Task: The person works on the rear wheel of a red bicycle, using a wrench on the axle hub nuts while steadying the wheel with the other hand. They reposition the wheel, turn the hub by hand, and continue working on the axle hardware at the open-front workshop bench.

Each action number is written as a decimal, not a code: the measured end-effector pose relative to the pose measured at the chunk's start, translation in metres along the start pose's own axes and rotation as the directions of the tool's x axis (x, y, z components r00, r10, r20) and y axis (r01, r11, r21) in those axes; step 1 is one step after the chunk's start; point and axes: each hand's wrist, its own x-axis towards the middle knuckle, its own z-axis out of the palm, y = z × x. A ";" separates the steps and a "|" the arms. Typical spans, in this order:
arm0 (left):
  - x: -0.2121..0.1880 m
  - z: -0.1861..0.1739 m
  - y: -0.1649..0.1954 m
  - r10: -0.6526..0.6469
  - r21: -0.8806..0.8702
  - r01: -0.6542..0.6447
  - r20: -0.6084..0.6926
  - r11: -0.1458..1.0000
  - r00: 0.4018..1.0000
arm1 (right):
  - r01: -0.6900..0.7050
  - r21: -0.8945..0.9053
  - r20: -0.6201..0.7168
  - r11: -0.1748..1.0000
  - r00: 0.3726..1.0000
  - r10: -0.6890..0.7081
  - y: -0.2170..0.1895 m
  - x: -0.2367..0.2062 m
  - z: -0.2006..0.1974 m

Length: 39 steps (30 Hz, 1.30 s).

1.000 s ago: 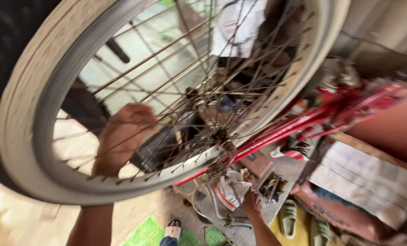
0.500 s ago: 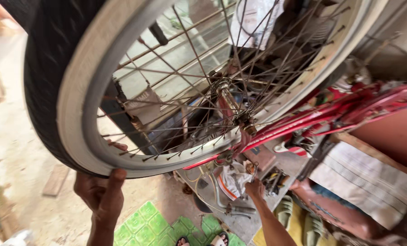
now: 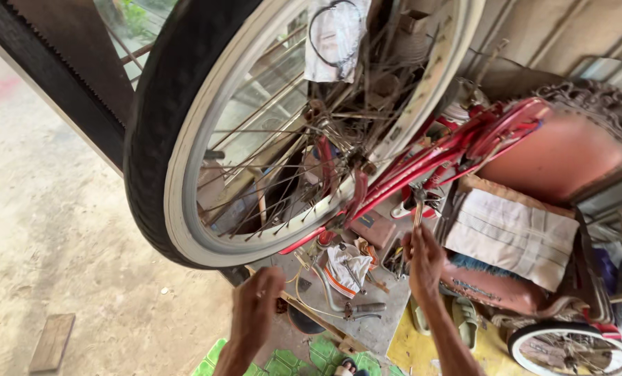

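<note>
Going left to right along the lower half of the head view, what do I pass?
Wooden block on the dirt floor → left hand → white and orange cloth → right hand, holding a thin tool up toward the red bicycle frame → folded pale cloth → small white-tyred wheel.

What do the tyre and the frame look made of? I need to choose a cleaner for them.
The tyre looks like rubber: matte black tread with a dull cream sidewall. The frame looks like painted metal: glossy red over thin tubes, though the metal itself cannot be told. The spokes look like bare, dulled steel wire.
</note>
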 end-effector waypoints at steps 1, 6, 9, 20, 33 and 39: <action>-0.004 0.005 0.010 0.143 0.032 -0.142 0.001 0.989 0.990 | 0.078 0.009 0.016 0.997 0.997 -0.078 -0.018 0.001 0.000; -0.017 0.024 0.090 0.695 0.149 -0.682 -0.051 0.716 0.718 | 0.367 -0.059 0.150 0.928 0.923 -0.355 -0.106 0.002 0.008; -0.017 0.036 0.139 0.854 0.307 -0.799 -0.113 0.516 0.508 | 0.470 -0.116 0.272 0.875 0.862 -0.427 -0.144 0.010 0.011; 0.003 0.082 0.200 0.862 0.750 -0.526 -0.114 0.401 0.495 | 0.714 -0.096 0.576 0.693 0.608 -0.547 -0.210 0.055 0.011; 0.023 0.075 0.203 0.756 0.479 -0.635 -0.101 0.606 0.646 | 0.854 0.001 0.756 0.520 0.340 -0.559 -0.260 0.098 0.011; 0.035 0.077 0.200 0.825 0.464 -0.715 -0.066 0.523 0.561 | 0.820 0.063 0.750 0.568 0.337 -0.569 -0.219 0.103 0.018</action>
